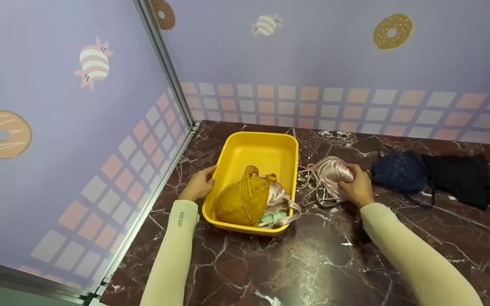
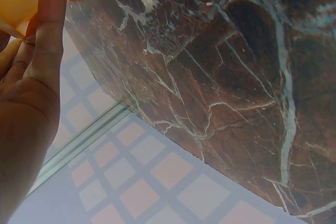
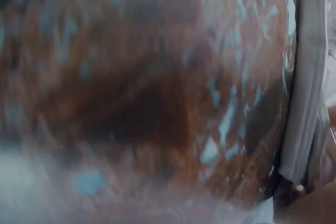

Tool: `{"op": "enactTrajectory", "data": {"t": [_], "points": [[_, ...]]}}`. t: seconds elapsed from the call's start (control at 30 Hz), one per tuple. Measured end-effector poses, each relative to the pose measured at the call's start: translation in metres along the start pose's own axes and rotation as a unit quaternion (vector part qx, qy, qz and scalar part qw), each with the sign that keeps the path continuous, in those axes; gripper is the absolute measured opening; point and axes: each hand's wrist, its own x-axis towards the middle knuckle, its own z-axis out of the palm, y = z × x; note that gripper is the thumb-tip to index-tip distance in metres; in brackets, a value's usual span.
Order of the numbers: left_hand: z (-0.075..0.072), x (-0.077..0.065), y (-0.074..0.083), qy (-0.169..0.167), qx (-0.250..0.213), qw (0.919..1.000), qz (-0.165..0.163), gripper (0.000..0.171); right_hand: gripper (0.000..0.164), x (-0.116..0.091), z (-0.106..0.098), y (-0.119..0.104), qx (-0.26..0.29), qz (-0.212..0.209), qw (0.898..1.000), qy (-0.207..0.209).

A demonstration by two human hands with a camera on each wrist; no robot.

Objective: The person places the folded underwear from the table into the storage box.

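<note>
Pink satin bra [image 1: 332,170] lies at the fingertips of the right hand [image 1: 357,187], just left of it, with the cup pinched between thumb and curled fingers. Its thin straps [image 1: 323,199] trail on the marbled tabletop [image 1: 313,259] from the right hand toward the yellow tub [image 1: 257,155], ending just beside its wall. The left hand [image 1: 199,185] is well apart from the bra, gripping the tub's near-left rim with fingers closed on the edge. So the tub stands between the two hands, its right wall parting the bra from the left hand. Inside it, just right of the left hand, sits a mustard bra [image 1: 243,202]; farther from that hand come a pink satin piece [image 1: 275,193], whose strap hangs over the right rim, and a pale green cloth [image 1: 272,218]. To the right of the right hand, near it, lies a navy garment [image 1: 401,170], and beyond that, touching it, a black garment [image 1: 457,176]. A lilac panel [image 1: 49,97] rises left of the left hand, and a back panel [image 1: 338,59] stands ahead of both hands.
</note>
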Motion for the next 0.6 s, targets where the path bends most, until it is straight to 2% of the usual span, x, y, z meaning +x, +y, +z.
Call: {"op": "enactTrajectory", "data": {"t": [0.17, 0.43, 0.6], "points": [[-0.001, -0.001, -0.001, 0.003, 0.005, 0.9999, 0.015, 0.048, 0.058, 0.001, -0.001, -0.004, 0.025, -0.033, 0.998, 0.043], [0.0, 0.002, 0.0, -0.004, 0.003, 1.0, -0.007, 0.05, 0.06, 0.008, -0.021, -0.019, 0.043, -0.066, 0.994, 0.078], [0.0, 0.002, 0.0, 0.0, 0.01, 0.9999, -0.01, 0.05, 0.058, 0.013, -0.034, -0.034, 0.062, -0.114, 0.987, 0.094]]}}
